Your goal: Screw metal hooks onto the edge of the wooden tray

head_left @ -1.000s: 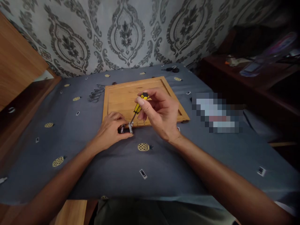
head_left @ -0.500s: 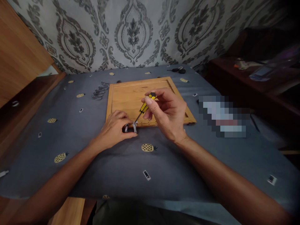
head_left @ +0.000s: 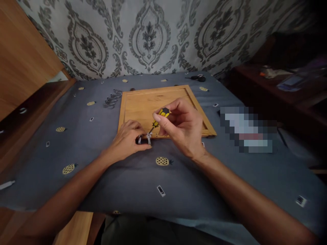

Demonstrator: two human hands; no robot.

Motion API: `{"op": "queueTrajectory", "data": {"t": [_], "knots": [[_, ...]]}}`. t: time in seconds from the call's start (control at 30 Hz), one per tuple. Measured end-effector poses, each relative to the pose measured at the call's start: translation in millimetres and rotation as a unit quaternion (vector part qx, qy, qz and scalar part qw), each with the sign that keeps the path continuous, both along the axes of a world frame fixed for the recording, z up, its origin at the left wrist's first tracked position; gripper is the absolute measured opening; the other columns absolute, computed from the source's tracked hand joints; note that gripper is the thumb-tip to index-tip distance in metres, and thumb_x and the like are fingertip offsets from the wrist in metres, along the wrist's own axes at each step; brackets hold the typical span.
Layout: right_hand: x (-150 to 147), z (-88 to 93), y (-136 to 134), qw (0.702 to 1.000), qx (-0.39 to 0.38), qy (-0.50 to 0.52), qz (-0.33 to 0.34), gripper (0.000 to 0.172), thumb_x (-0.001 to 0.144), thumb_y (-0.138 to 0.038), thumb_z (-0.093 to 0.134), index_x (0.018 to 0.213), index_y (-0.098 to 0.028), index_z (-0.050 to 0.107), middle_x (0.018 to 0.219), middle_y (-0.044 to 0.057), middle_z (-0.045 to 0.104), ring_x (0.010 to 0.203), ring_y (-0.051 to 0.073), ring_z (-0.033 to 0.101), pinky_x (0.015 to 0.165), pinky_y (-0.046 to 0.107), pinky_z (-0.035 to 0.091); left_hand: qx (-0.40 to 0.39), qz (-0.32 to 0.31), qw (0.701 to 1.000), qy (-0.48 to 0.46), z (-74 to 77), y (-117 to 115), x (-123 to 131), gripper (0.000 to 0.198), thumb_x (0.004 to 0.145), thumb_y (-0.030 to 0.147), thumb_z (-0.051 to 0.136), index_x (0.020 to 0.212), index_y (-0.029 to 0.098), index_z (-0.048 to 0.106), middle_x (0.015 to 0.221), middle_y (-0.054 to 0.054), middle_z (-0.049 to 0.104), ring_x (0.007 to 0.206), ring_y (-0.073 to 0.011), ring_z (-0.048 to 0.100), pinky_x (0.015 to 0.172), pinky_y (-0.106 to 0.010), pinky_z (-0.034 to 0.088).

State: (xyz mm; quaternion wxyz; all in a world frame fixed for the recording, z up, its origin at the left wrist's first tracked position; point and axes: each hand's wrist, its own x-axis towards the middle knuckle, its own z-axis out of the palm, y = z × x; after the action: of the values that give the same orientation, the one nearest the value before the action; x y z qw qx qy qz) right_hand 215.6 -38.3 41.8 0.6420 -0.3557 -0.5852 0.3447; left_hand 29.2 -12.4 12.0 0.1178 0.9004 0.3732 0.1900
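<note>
A wooden framed panel (head_left: 143,102) lies flat on the patterned cloth in front of me. At its near edge, my left hand (head_left: 127,137) pinches a small metal hook (head_left: 149,138) between thumb and fingers. Another metal hook (head_left: 139,139) shows closer to the palm, partly hidden by the fingers. My right hand (head_left: 189,127) grips a yellow and black screwdriver (head_left: 162,113) by its handle. The screwdriver slants down to the left, and its tip meets the top of the pinched hook. Whether a screw sits under the tip is too small to tell.
Several metal hooks (head_left: 111,99) lie left of the panel. A dark-handled object (head_left: 198,78), perhaps scissors, rests at the back of the cloth (head_left: 102,190). A blurred-out item (head_left: 246,131) is at the right. A wooden cabinet (head_left: 28,41) stands at the left.
The view has shifted slightly. My right hand has turned the screwdriver handle a little, and its fingers sit differently on it. My left hand keeps its hold on the hook.
</note>
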Motion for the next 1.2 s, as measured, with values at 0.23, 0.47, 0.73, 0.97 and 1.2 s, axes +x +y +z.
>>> {"op": "queueTrajectory", "data": {"t": [0.23, 0.47, 0.73, 0.97, 1.2], "knots": [[4.2, 7.2, -3.5, 0.998, -0.015, -0.028, 0.047, 0.023, 0.086, -0.037, 0.073, 0.102, -0.024, 0.062, 0.086, -0.003, 0.064, 0.049, 0.006, 0.060, 0.044, 0.022, 0.049, -0.013, -0.009, 1.000, 0.001, 2.0, -0.2, -0.3, 0.028, 0.078, 0.042, 0.080, 0.096, 0.022, 0.073, 0.103, -0.006, 0.064, 0.105, -0.0267, 0.056, 0.094, -0.043, 0.046], [7.9, 9.2, -3.5, 0.998, -0.001, -0.057, 0.015, 0.015, 0.089, -0.034, 0.070, 0.097, -0.022, 0.067, 0.090, -0.001, 0.070, 0.049, 0.005, 0.061, 0.045, 0.021, 0.051, -0.019, -0.004, 1.000, 0.003, 2.1, -0.2, -0.8, 0.029, 0.078, 0.043, 0.079, 0.096, 0.022, 0.072, 0.105, -0.006, 0.064, 0.106, -0.0272, 0.055, 0.093, -0.044, 0.046], [6.9, 11.0, -4.3, 0.999, -0.012, -0.041, 0.011, 0.017, 0.087, -0.035, 0.073, 0.091, -0.022, 0.063, 0.084, -0.001, 0.072, 0.047, 0.007, 0.061, 0.044, 0.020, 0.053, -0.017, 0.000, 1.000, 0.000, 2.1, 0.0, -0.6, 0.028, 0.078, 0.043, 0.080, 0.092, 0.021, 0.071, 0.101, -0.005, 0.064, 0.103, -0.0262, 0.056, 0.092, -0.044, 0.045], [9.3, 9.2, -2.7, 0.998, 0.001, -0.069, -0.007, 0.015, 0.089, -0.031, 0.072, 0.100, -0.023, 0.071, 0.084, -0.001, 0.074, 0.047, 0.007, 0.062, 0.044, 0.021, 0.051, -0.025, -0.003, 1.000, -0.002, 3.1, 0.1, -0.4, 0.030, 0.077, 0.043, 0.081, 0.095, 0.020, 0.072, 0.104, -0.006, 0.064, 0.105, -0.0261, 0.056, 0.096, -0.045, 0.045], [8.6, 7.6, -1.6, 0.998, 0.005, -0.058, -0.013, 0.016, 0.084, -0.034, 0.076, 0.089, -0.022, 0.066, 0.081, -0.003, 0.072, 0.044, 0.006, 0.060, 0.041, 0.019, 0.051, -0.015, -0.011, 1.000, 0.024, 3.8, 1.9, -0.1, 0.034, 0.076, 0.044, 0.082, 0.100, 0.021, 0.073, 0.103, -0.005, 0.065, 0.105, -0.0262, 0.056, 0.096, -0.044, 0.043]]}}
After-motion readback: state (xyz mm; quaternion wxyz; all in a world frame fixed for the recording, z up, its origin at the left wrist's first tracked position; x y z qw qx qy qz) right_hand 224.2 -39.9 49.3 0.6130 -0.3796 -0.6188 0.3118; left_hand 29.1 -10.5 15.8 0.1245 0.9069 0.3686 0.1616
